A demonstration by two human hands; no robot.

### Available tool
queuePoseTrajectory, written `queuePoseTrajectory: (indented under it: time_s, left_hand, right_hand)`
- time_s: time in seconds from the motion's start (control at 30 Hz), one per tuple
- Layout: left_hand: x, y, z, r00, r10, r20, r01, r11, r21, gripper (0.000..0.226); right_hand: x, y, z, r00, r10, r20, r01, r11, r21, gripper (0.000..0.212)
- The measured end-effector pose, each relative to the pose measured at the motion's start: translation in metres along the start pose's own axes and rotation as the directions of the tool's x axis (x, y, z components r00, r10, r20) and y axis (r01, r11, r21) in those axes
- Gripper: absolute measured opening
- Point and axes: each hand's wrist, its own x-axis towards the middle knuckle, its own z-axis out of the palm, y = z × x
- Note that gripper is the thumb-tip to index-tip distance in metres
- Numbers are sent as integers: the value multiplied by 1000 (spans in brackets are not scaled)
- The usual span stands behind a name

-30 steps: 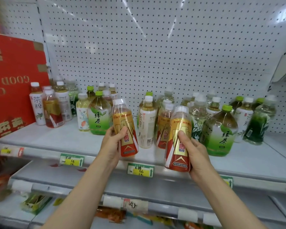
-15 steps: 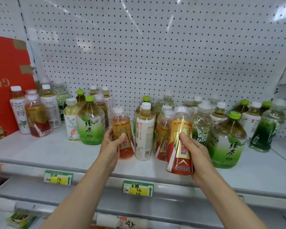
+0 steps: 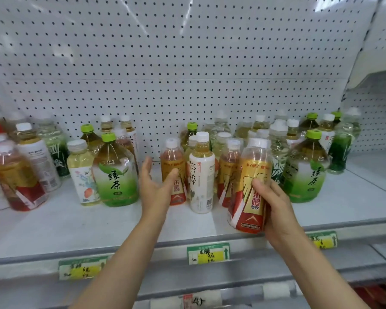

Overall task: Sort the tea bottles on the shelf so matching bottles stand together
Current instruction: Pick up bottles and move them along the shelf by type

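Note:
My right hand grips a gold-and-red bottle, tilted, its base at the front edge of the white shelf. My left hand is open with spread fingers, its thumb against a second gold-and-red bottle that stands on the shelf. Between the two stands a white-labelled tea bottle, and a third gold-and-red bottle is partly hidden behind the held one. Green-capped green tea bottles stand at left and right.
More mixed bottles crowd the left end and the back right against the pegboard wall. Bare shelf lies in front of the bottles. Price tags hang on the shelf's front rail, with another shelf below.
My left hand has set its gold-and-red bottle on the shelf and opened beside it. My right hand has carried its bottle lower, to the shelf's front. The view has moved closer and rightward.

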Motion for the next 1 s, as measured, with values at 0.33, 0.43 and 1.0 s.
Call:
queuePoseTrajectory:
  time_s: [0.33, 0.43, 1.0]
  left_hand:
    - [-16, 35, 67, 982, 104, 158, -139, 962, 236, 80]
    - [-15, 36, 56, 993, 60, 102, -80, 975, 206, 83]
    - [-2, 42, -56, 967, 113, -230, -43, 956, 289, 81]
  right_hand:
    - [-2, 8, -6, 999, -35, -40, 35, 999, -10, 59]
    - [2, 7, -5, 999, -29, -29, 29, 999, -32, 62]
    - [33, 56, 77, 982, 32, 184, 9, 975, -221, 75]
